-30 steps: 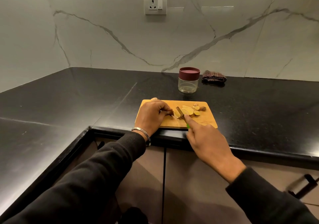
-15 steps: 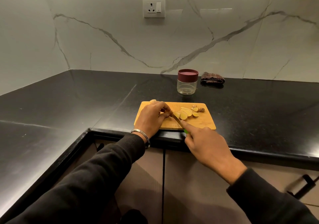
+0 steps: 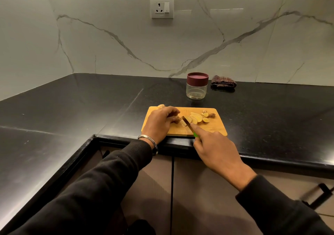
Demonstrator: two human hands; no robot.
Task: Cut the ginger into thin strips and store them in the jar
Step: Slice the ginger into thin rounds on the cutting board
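Slicing on a wooden cutting board (image 3: 215,128) at the near edge of a black counter (image 3: 90,108) is pictured from a head-worn camera. At the left of the board, a knob of ginger (image 3: 178,119) is pinned under the curled fingers of the left hand (image 3: 160,123), which is closed on it; a metal bangle (image 3: 149,141) is seen at that wrist. Just to the right, a small knife (image 3: 187,124) with a green handle is gripped by the right hand (image 3: 215,149), the index finger laid straight along the blade's back, and its edge is set against the ginger's cut face. Pale slices (image 3: 196,118) are fanned beside the blade, with brown trimmings (image 3: 209,115) further right. Farther back, a clear jar (image 3: 197,88) is shown with its maroon lid on and nothing visible inside; a folded checked cloth (image 3: 223,83) is seen to its right, by the wall.

Ginger is judged to be firm, fibrous and light, its fresh faces damp and apt to slide, so the knob is best held low with fingertips tucked back. Slices are thought likely to need stacking flat before strips are cut. Loose strips would be gathered by pinch or scooped on the blade.
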